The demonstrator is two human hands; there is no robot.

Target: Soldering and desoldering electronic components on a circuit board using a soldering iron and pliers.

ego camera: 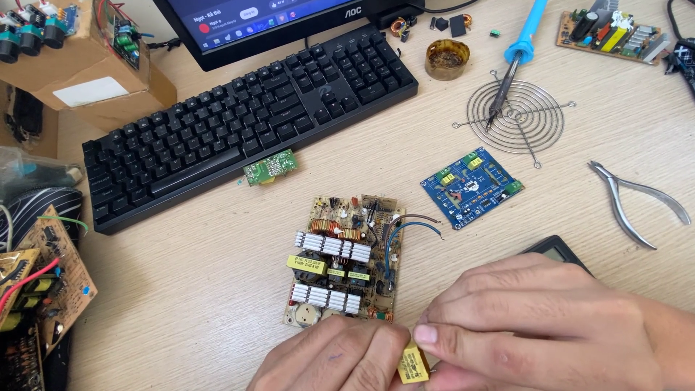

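A small yellow box capacitor (413,364) sits between my two hands at the bottom edge. My right hand (536,326) pinches it from the right with thumb and forefinger. My left hand (329,358) holds it from the left, fingers curled. Just above my hands lies a tan circuit board (343,261) with white heat sinks, yellow capacitors, copper coils and loose blue and brown wires.
A black keyboard (246,123) and a monitor (268,22) fill the back. A blue circuit board (471,187), a small green board (270,168), a blue soldering iron (515,61) on a wire fan guard (515,117), metal pliers (633,203) and more boards at left (43,282) lie around.
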